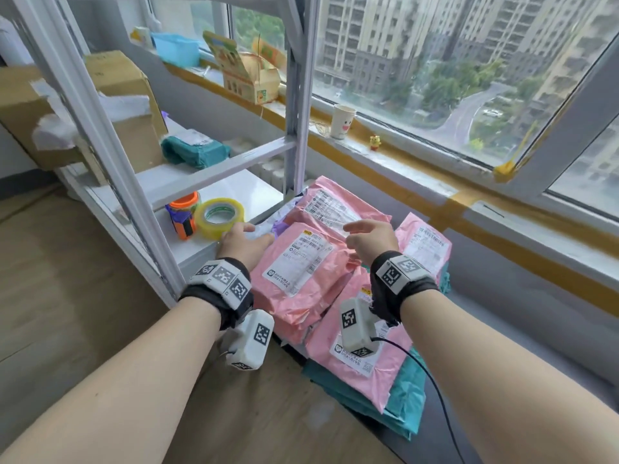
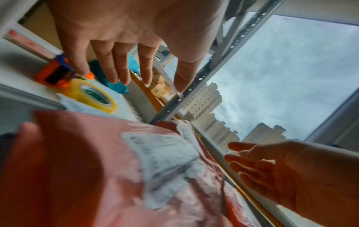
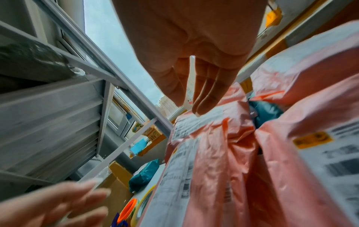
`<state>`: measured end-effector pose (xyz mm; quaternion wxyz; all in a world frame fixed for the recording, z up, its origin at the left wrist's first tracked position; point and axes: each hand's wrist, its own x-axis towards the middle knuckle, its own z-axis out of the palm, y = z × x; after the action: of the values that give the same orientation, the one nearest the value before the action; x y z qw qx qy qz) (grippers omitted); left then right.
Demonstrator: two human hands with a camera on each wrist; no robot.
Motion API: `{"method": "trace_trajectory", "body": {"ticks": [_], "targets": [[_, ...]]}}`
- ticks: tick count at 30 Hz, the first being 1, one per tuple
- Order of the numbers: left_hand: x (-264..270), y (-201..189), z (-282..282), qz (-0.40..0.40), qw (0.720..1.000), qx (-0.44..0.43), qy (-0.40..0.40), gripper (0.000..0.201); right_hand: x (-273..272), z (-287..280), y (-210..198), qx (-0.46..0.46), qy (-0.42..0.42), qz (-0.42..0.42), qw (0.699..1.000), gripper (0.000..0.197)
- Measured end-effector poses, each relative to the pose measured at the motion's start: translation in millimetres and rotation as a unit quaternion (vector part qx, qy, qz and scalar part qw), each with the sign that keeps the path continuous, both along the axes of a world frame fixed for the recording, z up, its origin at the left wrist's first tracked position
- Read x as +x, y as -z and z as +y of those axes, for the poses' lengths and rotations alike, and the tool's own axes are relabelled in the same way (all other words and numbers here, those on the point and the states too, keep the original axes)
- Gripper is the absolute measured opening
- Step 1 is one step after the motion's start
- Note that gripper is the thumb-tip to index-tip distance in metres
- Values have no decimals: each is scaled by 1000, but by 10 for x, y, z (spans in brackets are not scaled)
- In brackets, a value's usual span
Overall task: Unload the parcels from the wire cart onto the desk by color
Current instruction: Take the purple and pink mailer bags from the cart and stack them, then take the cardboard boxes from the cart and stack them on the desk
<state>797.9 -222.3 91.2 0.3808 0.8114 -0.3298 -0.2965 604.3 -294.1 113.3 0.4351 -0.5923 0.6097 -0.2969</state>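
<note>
Several pink parcels [image 1: 301, 262] with white shipping labels lie stacked low in front of me, over teal parcels [image 1: 398, 393]. The top pink parcel [image 2: 108, 165] [image 3: 213, 153] lies between my hands. My left hand [image 1: 243, 242] hovers at its left edge with straight, spread fingers [image 2: 118, 67], holding nothing. My right hand [image 1: 371, 239] hovers over its right side, fingers [image 3: 209, 92] straight and together, empty. Another teal parcel [image 1: 192, 150] lies on the white shelf unit [image 1: 214, 165] to the left.
A yellow tape roll [image 1: 219, 217] and an orange jar [image 1: 183, 214] stand on the lower shelf close to my left hand. Cardboard boxes [image 1: 124, 105] fill the shelf's left. A windowsill [image 1: 385, 152] with a paper cup [image 1: 342, 121] runs behind the pile.
</note>
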Motion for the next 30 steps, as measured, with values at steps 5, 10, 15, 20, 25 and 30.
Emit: {"method": "trace_trajectory", "body": {"ticks": [5,10,15,20,25,30], "targets": [[-527,-319,-207,-37,988,-53,137,37,-431,236,-137,-24,45,15,999,32],[-1341,-498,-273,-53,952,-65,294,37,-1134,583,-229,-25,112,75,991,27],[-2343,-579,-96,-51,899,-72,428,39,-2022,1197,-316,4,183,120,976,23],[-3341,-587,264,-67,846,-87,522,33,-2950,1952,-266,23,271,151,950,22],[-4319,-527,803,-56,799,-78,594,33,-3883,2814,-136,45,355,158,920,17],[-5266,-349,1469,-54,771,-64,632,35,-4806,3696,43,58,408,147,899,16]]}}
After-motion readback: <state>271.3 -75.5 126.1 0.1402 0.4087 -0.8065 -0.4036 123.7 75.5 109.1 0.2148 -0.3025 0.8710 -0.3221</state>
